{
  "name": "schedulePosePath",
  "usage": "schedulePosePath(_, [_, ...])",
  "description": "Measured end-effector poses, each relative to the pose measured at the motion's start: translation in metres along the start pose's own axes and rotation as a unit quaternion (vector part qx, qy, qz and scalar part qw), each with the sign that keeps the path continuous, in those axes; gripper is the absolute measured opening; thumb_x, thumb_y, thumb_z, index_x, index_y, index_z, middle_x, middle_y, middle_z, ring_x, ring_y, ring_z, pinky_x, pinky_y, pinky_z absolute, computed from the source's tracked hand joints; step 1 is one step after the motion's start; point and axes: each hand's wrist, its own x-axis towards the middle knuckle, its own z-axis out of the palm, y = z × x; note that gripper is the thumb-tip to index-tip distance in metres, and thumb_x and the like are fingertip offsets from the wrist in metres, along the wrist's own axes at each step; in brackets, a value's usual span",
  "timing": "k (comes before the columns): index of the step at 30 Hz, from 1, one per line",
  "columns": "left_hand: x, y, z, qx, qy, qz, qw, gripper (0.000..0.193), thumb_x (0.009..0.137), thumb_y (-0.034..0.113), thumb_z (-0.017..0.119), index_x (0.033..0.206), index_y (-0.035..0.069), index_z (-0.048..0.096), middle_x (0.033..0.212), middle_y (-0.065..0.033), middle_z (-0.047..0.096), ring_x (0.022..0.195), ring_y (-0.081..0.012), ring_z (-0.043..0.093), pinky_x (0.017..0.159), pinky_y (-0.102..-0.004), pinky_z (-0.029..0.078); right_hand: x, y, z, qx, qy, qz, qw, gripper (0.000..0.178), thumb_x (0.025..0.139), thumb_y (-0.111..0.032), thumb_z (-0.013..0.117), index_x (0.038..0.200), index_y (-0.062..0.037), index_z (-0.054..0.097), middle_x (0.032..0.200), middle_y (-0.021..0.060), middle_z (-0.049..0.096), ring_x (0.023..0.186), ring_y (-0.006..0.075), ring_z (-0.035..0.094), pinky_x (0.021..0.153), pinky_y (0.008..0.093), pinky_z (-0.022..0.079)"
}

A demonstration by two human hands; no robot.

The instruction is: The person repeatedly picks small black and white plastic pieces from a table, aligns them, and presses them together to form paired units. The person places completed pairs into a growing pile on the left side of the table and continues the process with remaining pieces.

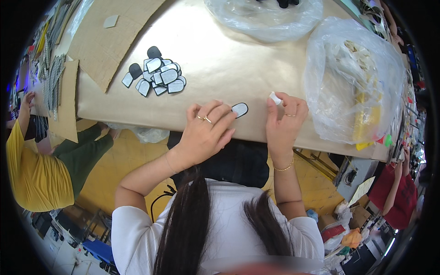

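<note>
"From your seat at the rig, what did the left hand have?"

"I saw the left hand loosely curled, its fingertips at the near-left end of a black-rimmed grey patch. Its thumb was apart from the patch. I couldn't tell whether those fingers pressed on it or gripped its edge."

"And where did the patch lie?"

"On the worktop, near its front edge and between the two hands. The patch pile was farther left and away from the body, well apart from it."

"What about the right hand?"

"The right hand was closed in a pinch, thumb against forefinger, on a small white scrap. The scrap was clear of the patch, and its edges looked curled."

"How would you have judged good handling there?"

"I thought the patch needed light, flat pressure near its rim, leaving most of the grey face uncovered. A hard push could have made it slide on that smooth brown covering. For the scrap, I favoured a pinch by one edge, since it looked thin enough to crumple. I also wanted the right wrist well away from the clear plastic bag beyond it."
</note>
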Motion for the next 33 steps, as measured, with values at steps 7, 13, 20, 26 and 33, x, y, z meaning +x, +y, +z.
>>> schedulePosePath(7, [0.026,0.017,0.012,-0.041,0.027,-0.093,0.994,0.032,0.083,0.014,0.077,0.114,0.011,0.067,0.115,-0.0065,0.061,0.105,-0.0272,0.055,0.093,-0.0412,0.038,-0.001,0.016,-0.01,0.075,-0.093,0.074,0.99,0.031,0.086,-0.011,0.077,0.116,-0.0064,0.069,0.11,0.0124,0.064,0.092,0.0318,0.062,0.085,0.0419,0.048])
schedulePosePath(13, [0.03,0.004,-0.003,-0.136,0.004,-0.08,0.987,0.018,0.086,0.009,0.074,0.103,0.009,0.067,0.097,-0.0054,0.067,0.096,-0.0261,0.061,0.092,-0.0402,0.039,0.0,0.018,-0.006,0.129,-0.087,0.06,0.986,0.023,0.085,-0.006,0.076,0.105,-0.0044,0.066,0.099,0.0116,0.066,0.087,0.0311,0.064,0.084,0.0399,0.049])
schedulePosePath(20, [0.052,-0.071,-0.075,0.179,0.143,-0.167,0.959,0.029,0.087,0.014,0.076,0.114,0.004,0.071,0.109,-0.0129,0.068,0.1,-0.0298,0.063,0.093,-0.039,0.047,-0.002,0.014,-0.007,0.168,-0.097,0.122,0.973,0.023,0.088,-0.004,0.073,0.109,-0.005,0.066,0.089,0.0103,0.067,0.079,0.0275,0.065,0.073,0.0385,0.05])
schedulePosePath(26, [0.168,-0.085,-0.054,0.057,0.124,0.049,0.989,0.033,0.087,0.018,0.076,0.116,0.006,0.069,0.115,-0.0142,0.064,0.103,-0.0328,0.063,0.093,-0.0431,0.048,-0.001,0.016,-0.007,0.239,-0.056,0.072,0.967,0.013,0.089,0.002,0.07,0.101,-0.0026,0.069,0.082,0.0088,0.065,0.069,0.0224,0.06,0.062,0.0333,0.047])
schedulePosePath(33, [0.277,-0.098,-0.006,0.226,0.131,0.188,0.947,0.025,0.087,0.02,0.073,0.109,0.007,0.07,0.111,-0.01,0.065,0.099,-0.0324,0.062,0.092,-0.0419,0.047,-0.001,0.019,-0.009,0.26,-0.029,0.07,0.963,0.01,0.088,0.004,0.071,0.097,-0.0007,0.069,0.075,0.0077,0.061,0.063,0.0201,0.054,0.059,0.0314,0.044])
